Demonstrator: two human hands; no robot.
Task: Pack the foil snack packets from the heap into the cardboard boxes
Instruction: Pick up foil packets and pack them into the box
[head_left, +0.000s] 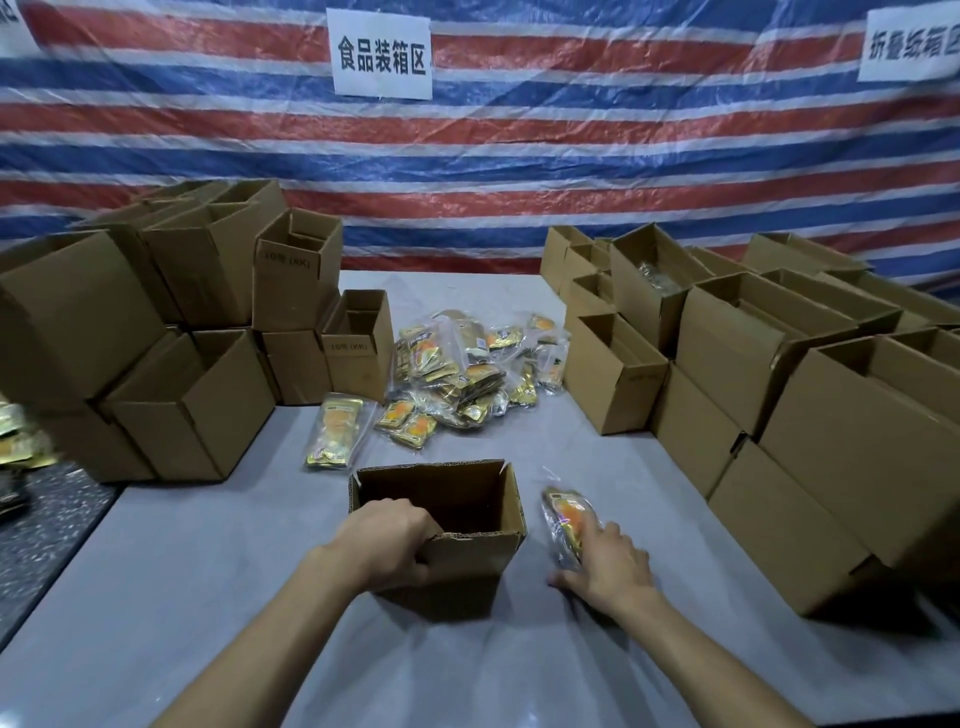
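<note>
Hands: two, the left hand (387, 535) and the right hand (610, 569).
Open front box (467, 564): one.
Left box stack (192, 405): at least seven boxes.
Right box stack (737, 353): at least nine boxes.
Packet heap (457, 374): one.
Stray packets: two, the left stray (332, 431) and the right stray (563, 514).
Paper signs (382, 54): three.
</note>
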